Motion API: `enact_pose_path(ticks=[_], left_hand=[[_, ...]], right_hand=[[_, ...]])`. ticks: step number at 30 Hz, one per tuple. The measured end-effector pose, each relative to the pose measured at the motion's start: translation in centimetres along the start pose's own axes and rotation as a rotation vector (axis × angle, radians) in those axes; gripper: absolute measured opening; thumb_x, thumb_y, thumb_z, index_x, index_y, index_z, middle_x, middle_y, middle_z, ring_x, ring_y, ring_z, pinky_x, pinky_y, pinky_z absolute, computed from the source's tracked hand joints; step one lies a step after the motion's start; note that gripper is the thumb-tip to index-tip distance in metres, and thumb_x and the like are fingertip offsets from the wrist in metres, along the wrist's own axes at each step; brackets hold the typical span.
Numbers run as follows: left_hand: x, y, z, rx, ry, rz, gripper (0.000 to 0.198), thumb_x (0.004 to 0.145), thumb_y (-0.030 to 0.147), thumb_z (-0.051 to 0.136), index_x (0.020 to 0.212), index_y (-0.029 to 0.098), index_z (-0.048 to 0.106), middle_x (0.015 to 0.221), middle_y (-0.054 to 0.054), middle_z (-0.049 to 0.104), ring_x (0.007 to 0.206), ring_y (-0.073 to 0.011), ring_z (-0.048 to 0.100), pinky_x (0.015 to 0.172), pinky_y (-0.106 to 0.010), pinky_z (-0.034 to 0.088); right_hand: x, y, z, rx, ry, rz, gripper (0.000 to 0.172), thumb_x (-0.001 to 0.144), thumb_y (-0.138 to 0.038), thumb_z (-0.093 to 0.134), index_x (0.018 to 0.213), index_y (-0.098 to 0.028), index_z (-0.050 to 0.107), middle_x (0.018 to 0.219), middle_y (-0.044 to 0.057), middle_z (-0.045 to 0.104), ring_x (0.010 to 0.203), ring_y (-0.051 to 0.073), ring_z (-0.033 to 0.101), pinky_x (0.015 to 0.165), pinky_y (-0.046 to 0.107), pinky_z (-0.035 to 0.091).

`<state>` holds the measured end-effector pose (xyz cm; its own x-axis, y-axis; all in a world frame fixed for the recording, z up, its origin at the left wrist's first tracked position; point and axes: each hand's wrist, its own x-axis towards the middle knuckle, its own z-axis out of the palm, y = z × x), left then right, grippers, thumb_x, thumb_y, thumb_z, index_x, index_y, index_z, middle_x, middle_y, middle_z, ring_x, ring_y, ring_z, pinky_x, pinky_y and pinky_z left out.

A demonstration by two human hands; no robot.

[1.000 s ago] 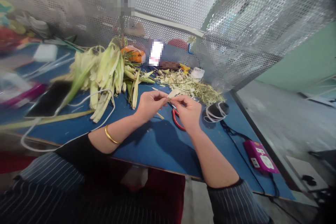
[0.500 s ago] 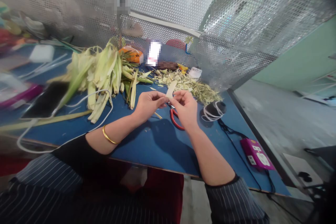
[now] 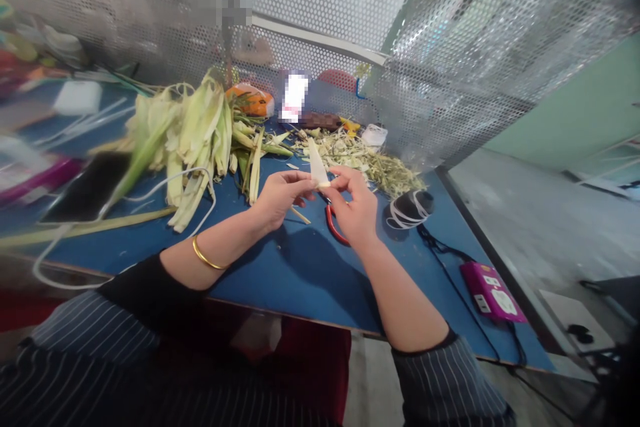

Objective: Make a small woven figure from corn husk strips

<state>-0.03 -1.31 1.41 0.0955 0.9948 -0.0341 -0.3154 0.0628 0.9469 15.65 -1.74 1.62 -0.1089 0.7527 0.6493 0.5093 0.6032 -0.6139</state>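
Observation:
A pale, pointed piece of corn husk (image 3: pixel 319 163) stands up between my hands, its narrow tip leaning slightly left. My left hand (image 3: pixel 286 197) pinches its lower left edge between thumb and fingers. On the other side, my right hand (image 3: pixel 354 203) grips the base near the right corner, fingers closed. Just under my right hand lie red-handled scissors (image 3: pixel 336 227) on the blue table, their blades mostly hidden by the hand. A short husk strip (image 3: pixel 301 215) rests on the tabletop below my left fingers.
Long corn husks (image 3: pixel 200 123) are heaped at the left, by a dark phone-like device (image 3: pixel 90 187) with a white cable. Husk scraps (image 3: pixel 375 163) lie behind my hands. At right are a black spool (image 3: pixel 410 209) wound with white cord and a purple power strip (image 3: pixel 493 292).
The husk piece has turned in my fingers: its tip, which leaned right, now points up and slightly left. Both hands stay in nearly the same place.

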Motion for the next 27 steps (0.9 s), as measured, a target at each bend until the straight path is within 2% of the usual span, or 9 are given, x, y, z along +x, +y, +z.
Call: enact_pose_path(ticks=[2,4,11,16,19,27], left_hand=[[-0.03,0.12,-0.04,-0.043,-0.001,-0.033,0.015,0.065,0.023,0.076,0.073,0.013,0.068,0.064,-0.002,0.063,0.055,-0.0081,0.056,0.048,-0.020,0.040],[-0.07,0.16,-0.07,-0.058,-0.014,-0.046,0.015,0.064,0.022,0.076,0.073,0.014,0.068,0.064,-0.002,0.063,0.055,-0.0081,0.056,0.049,-0.021,0.040],[-0.26,0.18,0.05,-0.036,-0.065,-0.019,0.008,0.068,0.022,0.071,0.072,0.016,0.066,0.070,-0.002,0.065,0.059,-0.0091,0.058,0.052,-0.021,0.042],[-0.31,0.06,0.12,0.086,-0.045,0.122,0.011,0.069,0.025,0.070,0.070,0.016,0.064,0.065,-0.001,0.064,0.060,-0.0094,0.058,0.052,-0.021,0.043],[-0.35,-0.07,0.16,0.105,-0.037,0.165,0.012,0.069,0.026,0.070,0.070,0.015,0.065,0.066,-0.002,0.066,0.060,-0.0097,0.059,0.054,-0.021,0.045],[-0.04,-0.77,0.20,0.004,-0.030,0.061,0.014,0.068,0.027,0.072,0.072,0.015,0.065,0.068,-0.003,0.069,0.064,-0.0116,0.064,0.059,-0.023,0.050]], right_hand=[[-0.07,0.00,-0.13,-0.041,-0.035,-0.096,0.013,0.087,-0.027,0.058,0.098,-0.026,0.065,0.085,0.001,0.065,0.078,0.016,0.060,0.078,0.031,0.048],[-0.07,-0.04,-0.17,-0.051,-0.057,-0.118,0.012,0.089,-0.026,0.055,0.091,-0.026,0.066,0.088,0.002,0.065,0.081,0.016,0.060,0.077,0.031,0.048],[0.10,-0.35,-0.01,0.038,-0.036,-0.014,0.010,0.087,-0.026,0.058,0.080,-0.022,0.064,0.083,0.001,0.065,0.079,0.015,0.059,0.076,0.030,0.047],[-0.01,-0.16,0.17,0.078,-0.024,0.158,0.008,0.082,-0.027,0.063,0.078,-0.020,0.064,0.075,0.000,0.067,0.070,0.014,0.059,0.071,0.029,0.047],[-0.06,-0.18,0.33,0.123,-0.003,0.207,0.009,0.081,-0.028,0.063,0.078,-0.020,0.065,0.072,0.000,0.067,0.066,0.014,0.059,0.067,0.029,0.047],[-0.16,-0.12,0.39,0.088,0.006,0.218,0.010,0.081,-0.027,0.061,0.074,-0.020,0.062,0.068,-0.001,0.065,0.062,0.013,0.056,0.063,0.028,0.045]])
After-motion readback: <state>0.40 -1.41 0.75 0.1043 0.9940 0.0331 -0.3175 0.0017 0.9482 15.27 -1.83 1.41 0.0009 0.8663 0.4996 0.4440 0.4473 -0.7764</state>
